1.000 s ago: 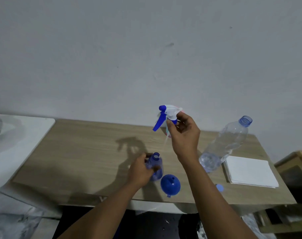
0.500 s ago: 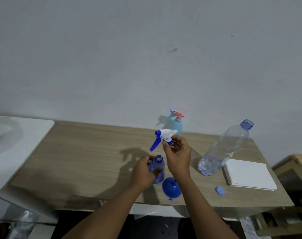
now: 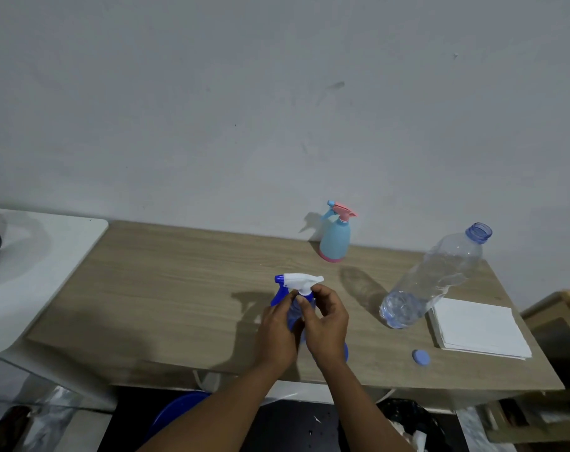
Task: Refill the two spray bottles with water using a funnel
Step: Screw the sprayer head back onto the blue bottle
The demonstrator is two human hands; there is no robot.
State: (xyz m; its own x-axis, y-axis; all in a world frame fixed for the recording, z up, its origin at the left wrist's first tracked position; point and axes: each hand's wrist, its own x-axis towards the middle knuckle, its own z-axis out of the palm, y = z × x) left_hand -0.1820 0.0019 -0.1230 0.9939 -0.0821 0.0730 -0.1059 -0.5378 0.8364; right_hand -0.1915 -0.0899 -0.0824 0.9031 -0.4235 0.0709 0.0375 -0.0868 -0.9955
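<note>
Against the plain grey wall stands a light wooden desk (image 3: 179,288). Near its front edge the left hand (image 3: 277,331) grips the small translucent blue spray bottle (image 3: 294,316) to keep it upright. The right hand (image 3: 327,321) pinches the collar of the white-and-blue trigger head (image 3: 301,279), I think to screw it on. The blue plastic funnel (image 3: 344,352) lies mostly hidden behind the right wrist. The pale blue spray bottle with pink trigger (image 3: 334,238) waits far back by the wall. The uncapped clear water bottle (image 3: 435,278) stands to the right. Half a second ago the trigger head was above the open neck; now it sits on it.
</note>
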